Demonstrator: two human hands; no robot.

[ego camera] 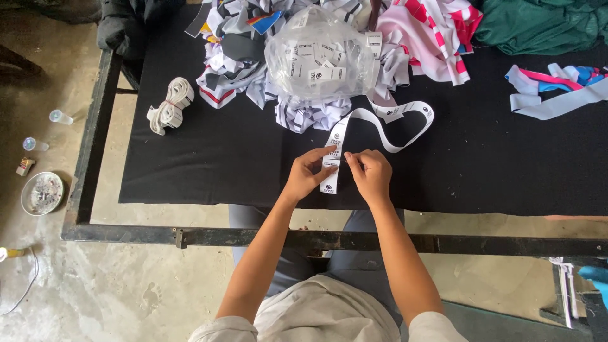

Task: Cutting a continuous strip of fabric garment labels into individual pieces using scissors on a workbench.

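Observation:
A long white ribbon of printed labels [386, 126] loops across the black table top [209, 158], one end hanging near the front edge. My left hand [308, 172] pinches that end from the left with thumb and fingertips. My right hand [369, 172] pinches the same strip from the right, a little apart from the left. Behind them sits a clear plastic bag [320, 54] full of cut white labels, resting on a heap of striped fabric pieces [237, 60].
A rolled bundle of white elastic [170, 105] lies at the table's left. Pink-striped cloth [437, 31], green cloth [544, 25] and pale fabric strips [557, 92] lie at the back right. On the floor left: small cups [60, 117], a dish [42, 192]. A black metal frame [329, 239] runs along the front.

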